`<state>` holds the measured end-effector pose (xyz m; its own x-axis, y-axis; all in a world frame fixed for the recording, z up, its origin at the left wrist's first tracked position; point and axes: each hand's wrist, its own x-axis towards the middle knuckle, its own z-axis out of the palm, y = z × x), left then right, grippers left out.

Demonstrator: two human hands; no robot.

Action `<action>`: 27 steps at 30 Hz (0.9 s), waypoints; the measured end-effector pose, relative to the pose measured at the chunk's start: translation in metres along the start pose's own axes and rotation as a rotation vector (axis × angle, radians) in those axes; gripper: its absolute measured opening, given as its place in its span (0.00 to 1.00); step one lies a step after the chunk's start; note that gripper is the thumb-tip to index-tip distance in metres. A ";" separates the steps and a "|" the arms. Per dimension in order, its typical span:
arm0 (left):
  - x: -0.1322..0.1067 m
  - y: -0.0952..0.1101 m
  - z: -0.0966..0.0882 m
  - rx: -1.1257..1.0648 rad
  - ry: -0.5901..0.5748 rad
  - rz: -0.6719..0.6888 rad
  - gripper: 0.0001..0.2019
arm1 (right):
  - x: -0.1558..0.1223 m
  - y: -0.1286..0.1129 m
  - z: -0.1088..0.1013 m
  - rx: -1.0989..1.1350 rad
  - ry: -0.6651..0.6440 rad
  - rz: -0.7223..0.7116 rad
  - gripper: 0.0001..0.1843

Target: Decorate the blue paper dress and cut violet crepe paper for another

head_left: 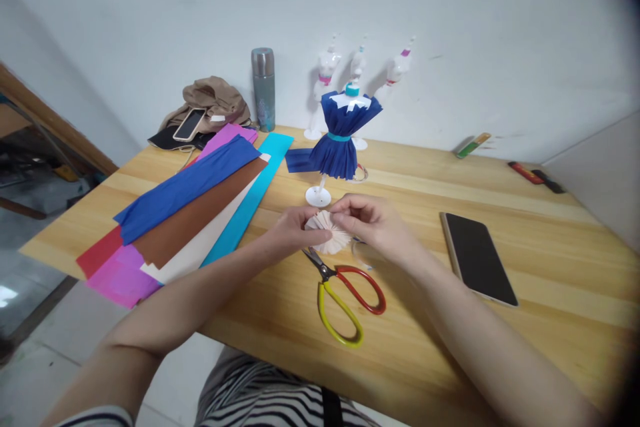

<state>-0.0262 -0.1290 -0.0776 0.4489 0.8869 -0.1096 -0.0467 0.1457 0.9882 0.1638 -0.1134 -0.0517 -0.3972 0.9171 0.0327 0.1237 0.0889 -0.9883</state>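
Fingertips of left hand and right hand are pinching pleated white paper; blue dress is standing finished, three stands behind it bare.

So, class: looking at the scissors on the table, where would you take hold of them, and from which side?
Take the scissors by the red and yellow handle loops, coming from the near edge of the table. They lie flat and look closed, with the loops nearest that edge and the blade tips pointing away toward the pleated paper.

No legible text or labels anywhere.
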 end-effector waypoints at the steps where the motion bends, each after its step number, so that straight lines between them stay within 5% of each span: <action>1: 0.000 0.000 0.000 -0.004 0.003 0.000 0.17 | 0.000 0.000 -0.001 0.007 0.009 -0.002 0.13; 20: 0.004 -0.007 -0.004 -0.111 0.049 0.018 0.19 | 0.000 -0.016 -0.009 0.000 0.151 -0.016 0.15; 27: 0.007 -0.010 -0.005 -0.177 0.114 0.108 0.22 | 0.001 -0.013 -0.008 -0.032 0.061 0.008 0.19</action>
<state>-0.0273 -0.1217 -0.0893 0.3297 0.9437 -0.0258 -0.2496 0.1135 0.9617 0.1691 -0.1101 -0.0378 -0.3397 0.9399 0.0344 0.1560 0.0924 -0.9834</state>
